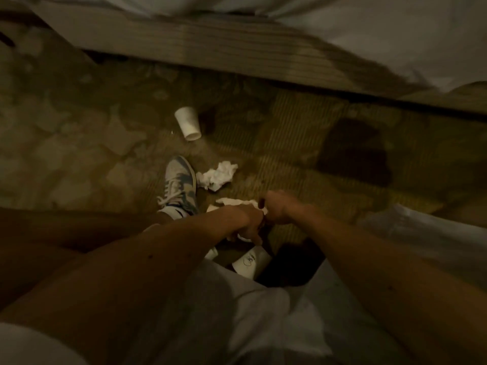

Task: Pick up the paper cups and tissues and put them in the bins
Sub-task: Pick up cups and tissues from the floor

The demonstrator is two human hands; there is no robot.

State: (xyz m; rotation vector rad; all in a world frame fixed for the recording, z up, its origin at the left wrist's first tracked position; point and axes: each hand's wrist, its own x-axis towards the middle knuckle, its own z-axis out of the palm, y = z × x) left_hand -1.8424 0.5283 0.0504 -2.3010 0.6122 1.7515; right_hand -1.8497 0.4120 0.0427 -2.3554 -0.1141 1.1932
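Just under the hands, nearer the body, lies a dark shape (290, 267) that may be a bin; its inside is too black to read. A printed cup (250, 259) rests at its left edge, below the left hand (247, 225), whose fingers curl down round a white rim (242, 237). The right hand (276, 210) is clenched against a flat tissue (234, 202); whether it grips it I cannot tell. Beyond the hands lies a crumpled tissue (217, 175) beside a shoe (179, 183), and farther off a tipped cup (187, 123).

Light grey top (237, 312); pale blue-and-white sneaker (179, 183), white laces (168, 196), white sock (171, 214).
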